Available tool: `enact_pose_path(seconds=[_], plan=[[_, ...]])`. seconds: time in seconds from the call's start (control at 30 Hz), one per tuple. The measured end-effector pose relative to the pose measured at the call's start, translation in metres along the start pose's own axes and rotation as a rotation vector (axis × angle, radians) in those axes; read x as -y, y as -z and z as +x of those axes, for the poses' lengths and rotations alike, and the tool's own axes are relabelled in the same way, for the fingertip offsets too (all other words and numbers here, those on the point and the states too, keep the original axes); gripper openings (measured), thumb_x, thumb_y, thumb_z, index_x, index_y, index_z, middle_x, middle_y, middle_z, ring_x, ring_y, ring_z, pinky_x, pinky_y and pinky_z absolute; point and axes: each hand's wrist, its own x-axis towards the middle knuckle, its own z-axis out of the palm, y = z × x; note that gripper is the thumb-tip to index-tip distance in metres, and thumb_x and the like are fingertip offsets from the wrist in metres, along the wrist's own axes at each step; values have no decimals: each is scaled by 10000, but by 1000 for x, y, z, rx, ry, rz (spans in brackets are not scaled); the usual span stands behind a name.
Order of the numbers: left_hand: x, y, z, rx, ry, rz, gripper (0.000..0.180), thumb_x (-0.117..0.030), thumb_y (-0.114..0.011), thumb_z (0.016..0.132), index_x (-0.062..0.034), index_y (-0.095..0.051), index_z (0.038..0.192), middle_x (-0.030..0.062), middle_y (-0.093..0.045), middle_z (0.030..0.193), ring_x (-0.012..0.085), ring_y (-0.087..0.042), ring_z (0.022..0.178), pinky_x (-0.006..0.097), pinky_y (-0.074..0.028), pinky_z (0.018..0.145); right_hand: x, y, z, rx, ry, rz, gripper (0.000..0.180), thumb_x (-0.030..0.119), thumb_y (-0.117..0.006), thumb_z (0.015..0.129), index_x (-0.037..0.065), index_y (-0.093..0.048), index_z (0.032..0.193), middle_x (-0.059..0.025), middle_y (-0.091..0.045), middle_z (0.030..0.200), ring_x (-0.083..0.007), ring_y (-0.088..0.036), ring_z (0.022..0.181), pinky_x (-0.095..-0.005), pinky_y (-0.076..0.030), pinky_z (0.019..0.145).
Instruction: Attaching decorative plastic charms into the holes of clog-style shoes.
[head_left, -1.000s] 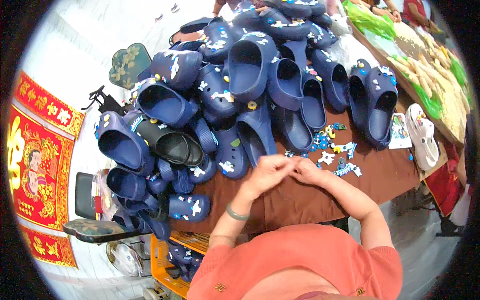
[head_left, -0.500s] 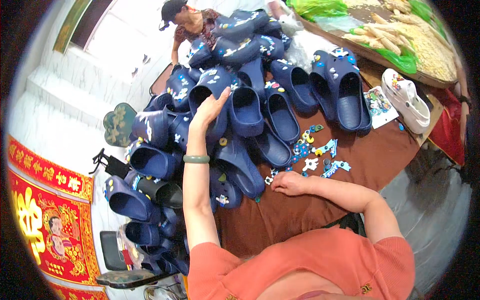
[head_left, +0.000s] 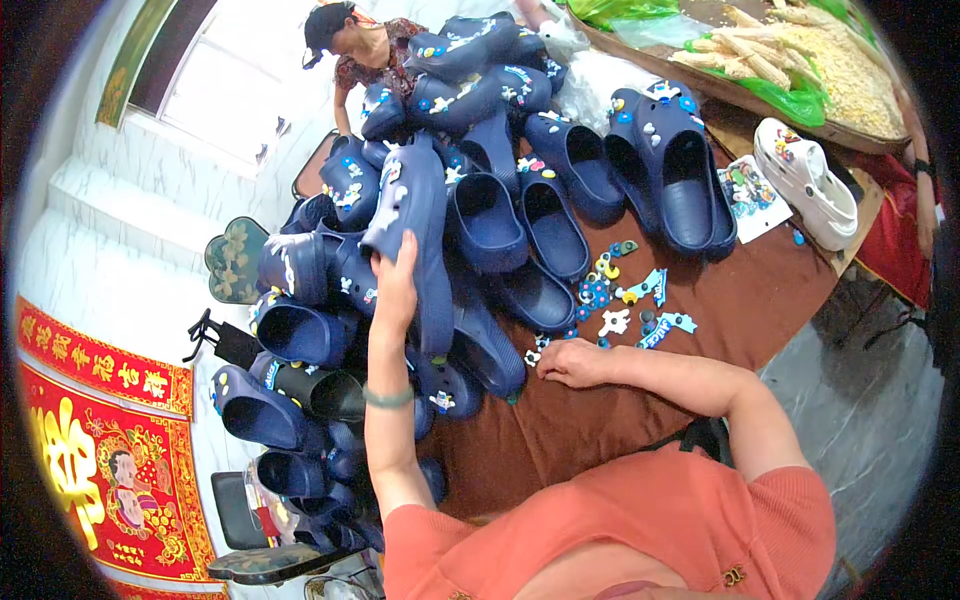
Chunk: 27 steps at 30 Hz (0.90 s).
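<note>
Head view: nearest you, your right hand point(head_left: 570, 362) rests loosely curled on the brown-clothed tabletop point(head_left: 590, 430), beside small colourful charms point(head_left: 614, 322); whether it pinches one, I cannot tell. Farther out, your left hand point(head_left: 397, 287) grips a navy clog point(head_left: 425, 225), tilted over the heaped clogs point(head_left: 490, 236), its thick sole facing right, its upper dotted with whitish decorations point(head_left: 402, 194).

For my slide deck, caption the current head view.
Left hand holds a decorated navy clog while the right hand rests beside loose charms on brown cloth.
</note>
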Motion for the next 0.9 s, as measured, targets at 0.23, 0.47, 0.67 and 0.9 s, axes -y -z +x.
enact_pose_path(seconds=[0.23,0.47,0.67,0.9], plan=[[-144,103,-120,464,430,-855,650,-260,-584,890,37,-348,1418,210,-376,1435,359,-270,1375,443,-151,1147,-15,-12,-4,-167,22,-184,247,54,-593,776,44,-638,1019,-186,-584,995,-356,-556,975,-461,-480,841],[-176,93,-176,857,53,-666,713,-346,-626,886,55,-360,1412,280,-256,1510,426,-196,1419,432,-99,1178,-18,3,-6,-173,32,264,333,225,-706,776,52,-651,1055,-151,-666,1038,-307,-634,984,-392,-492,873],[-181,59,-212,855,179,-611,707,-363,-646,880,26,-378,1407,280,-377,1439,427,-281,1383,471,-209,1152,-30,14,4,-45,-318,695,251,186,-677,883,36,-659,1082,-40,-695,1043,-111,-623,977,-299,-490,889],[-194,27,-227,709,175,-610,675,-320,-678,869,-36,-407,1418,238,-353,1476,420,-261,1395,467,-196,1157,-16,31,8,-78,-605,1122,389,389,-520,992,41,-652,1106,-32,-683,947,-72,-640,836,-221,-520,755]])
